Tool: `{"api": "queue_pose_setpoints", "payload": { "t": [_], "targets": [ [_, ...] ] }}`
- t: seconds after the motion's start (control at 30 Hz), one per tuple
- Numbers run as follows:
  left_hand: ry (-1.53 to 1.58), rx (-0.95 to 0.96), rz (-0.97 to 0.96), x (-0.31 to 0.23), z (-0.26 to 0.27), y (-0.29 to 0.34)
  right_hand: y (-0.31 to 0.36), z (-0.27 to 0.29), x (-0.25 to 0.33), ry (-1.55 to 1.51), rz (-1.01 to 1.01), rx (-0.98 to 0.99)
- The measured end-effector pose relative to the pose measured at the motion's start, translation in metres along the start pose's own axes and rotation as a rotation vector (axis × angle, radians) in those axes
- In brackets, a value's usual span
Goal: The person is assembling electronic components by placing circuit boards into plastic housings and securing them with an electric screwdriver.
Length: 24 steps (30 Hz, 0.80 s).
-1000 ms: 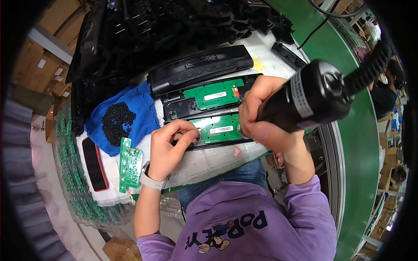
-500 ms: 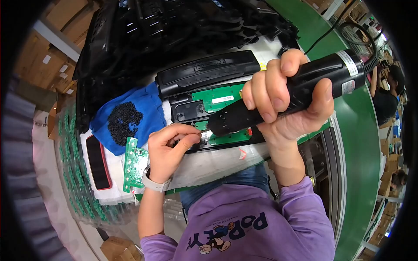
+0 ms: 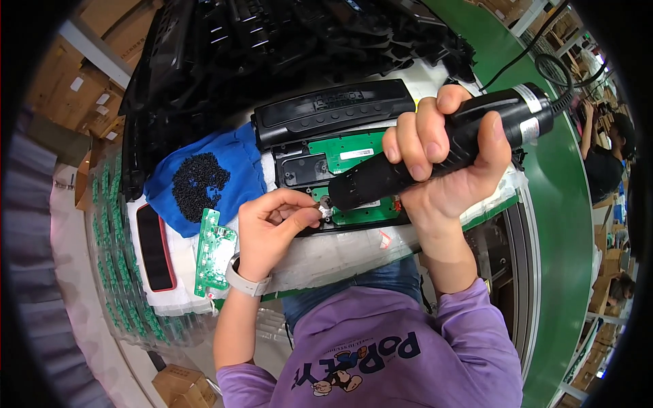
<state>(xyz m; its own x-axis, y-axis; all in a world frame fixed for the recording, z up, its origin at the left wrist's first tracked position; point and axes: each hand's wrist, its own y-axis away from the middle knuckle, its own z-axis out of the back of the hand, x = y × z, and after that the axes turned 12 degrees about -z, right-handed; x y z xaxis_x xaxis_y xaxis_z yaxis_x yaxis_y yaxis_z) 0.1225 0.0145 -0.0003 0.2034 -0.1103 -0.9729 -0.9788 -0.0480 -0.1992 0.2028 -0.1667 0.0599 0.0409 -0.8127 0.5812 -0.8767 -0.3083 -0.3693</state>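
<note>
My right hand (image 3: pixel 452 187) is wrapped round a black electric screwdriver (image 3: pixel 374 183), held slanting with its tip down to the left. Below the tip lies an opened black plastic housing (image 3: pixel 289 158) with a green circuit board (image 3: pixel 340 156) and a second green board (image 3: pixel 364 215) in it. My left hand (image 3: pixel 269 228) is closed in a pinch beside the tip, over the left part of the lower board. What its fingertips hold, if anything, is too small to make out. A black casing with round buttons (image 3: pixel 333 109) lies just behind the housing.
On the left, a blue cloth (image 3: pixel 238 160) carries a heap of small black screws (image 3: pixel 197 185). Near it lie a loose green circuit board (image 3: pixel 213 251) and a red-edged phone (image 3: pixel 155 248). Black plastic parts (image 3: pixel 272 47) are piled at the back. The screwdriver's cable (image 3: pixel 561 75) runs off upper right.
The view has shifted slightly, so the table things sit a little further right. Relative to them, the screwdriver has moved a little left. My left hand keeps its pinch beside the tip.
</note>
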Motion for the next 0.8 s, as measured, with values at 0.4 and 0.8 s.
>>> {"api": "queue_pose_setpoints", "payload": {
  "t": [0.4,0.8],
  "targets": [
    [-0.961,-0.304,-0.440,-0.008,0.030,-0.013,0.002,0.035,0.056,0.347,-0.100,0.140],
    [-1.108,0.147,-0.633,-0.013,0.011,-0.014,0.003,0.043,0.060,0.624,-0.106,-0.080]
  ]
}}
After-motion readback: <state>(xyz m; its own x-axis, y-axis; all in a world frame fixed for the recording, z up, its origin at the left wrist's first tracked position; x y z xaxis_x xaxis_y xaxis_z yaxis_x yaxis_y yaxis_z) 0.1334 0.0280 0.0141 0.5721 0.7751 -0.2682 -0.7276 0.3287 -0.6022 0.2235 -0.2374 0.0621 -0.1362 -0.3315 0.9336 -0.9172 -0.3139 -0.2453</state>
